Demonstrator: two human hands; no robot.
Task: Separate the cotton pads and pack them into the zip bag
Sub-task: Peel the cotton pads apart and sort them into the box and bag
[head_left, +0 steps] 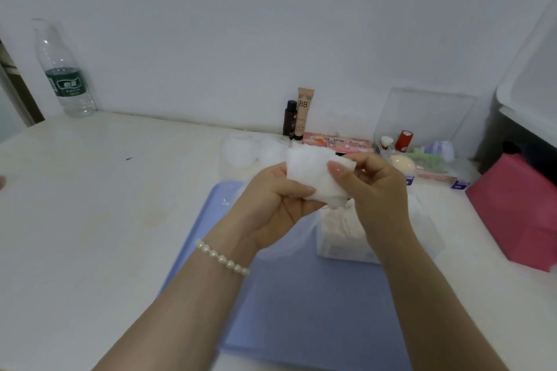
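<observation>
White worktop [90,205] carries our blue mat [301,310] beneath a pale wall [241,24]. We pinch cotton pads [313,175] with left hand [271,205] and right hand [373,190], each grip clamped on them.

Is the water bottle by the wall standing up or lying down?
Standing up. The water bottle rests on its base on the table against the wall, cap at the top.

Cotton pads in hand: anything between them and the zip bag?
Both the left hand and right hand pinch the cotton pads above the blue mat. I cannot pick out a zip bag for certain, so the path cannot be judged.
</observation>
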